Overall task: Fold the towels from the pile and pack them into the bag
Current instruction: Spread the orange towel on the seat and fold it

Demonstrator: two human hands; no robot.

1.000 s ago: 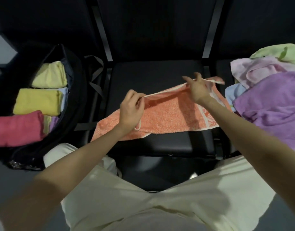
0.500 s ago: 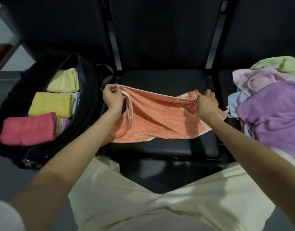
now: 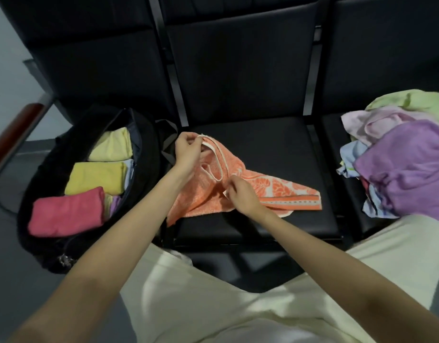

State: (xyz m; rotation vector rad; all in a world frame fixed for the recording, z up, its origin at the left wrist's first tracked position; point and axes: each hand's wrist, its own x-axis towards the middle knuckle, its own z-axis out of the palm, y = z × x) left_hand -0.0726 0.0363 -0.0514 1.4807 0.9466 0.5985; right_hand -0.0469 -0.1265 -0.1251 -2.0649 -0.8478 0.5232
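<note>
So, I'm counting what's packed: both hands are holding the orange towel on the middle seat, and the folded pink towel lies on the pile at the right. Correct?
Not quite. The head view shows the folded pink towel lying in the black bag on the left, not on the pile. The rest stands: left hand and right hand both hold the orange towel on the middle seat.

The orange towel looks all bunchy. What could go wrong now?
1. The orange towel lies twisted on the seat, with only the left hand and right hand pinching its edges, so the fold may come out crooked.
2. Its lower corner hangs over the seat's front edge and might slide off.
3. The bag already holds several folded towels, so a lumpy one may fit badly.
</note>
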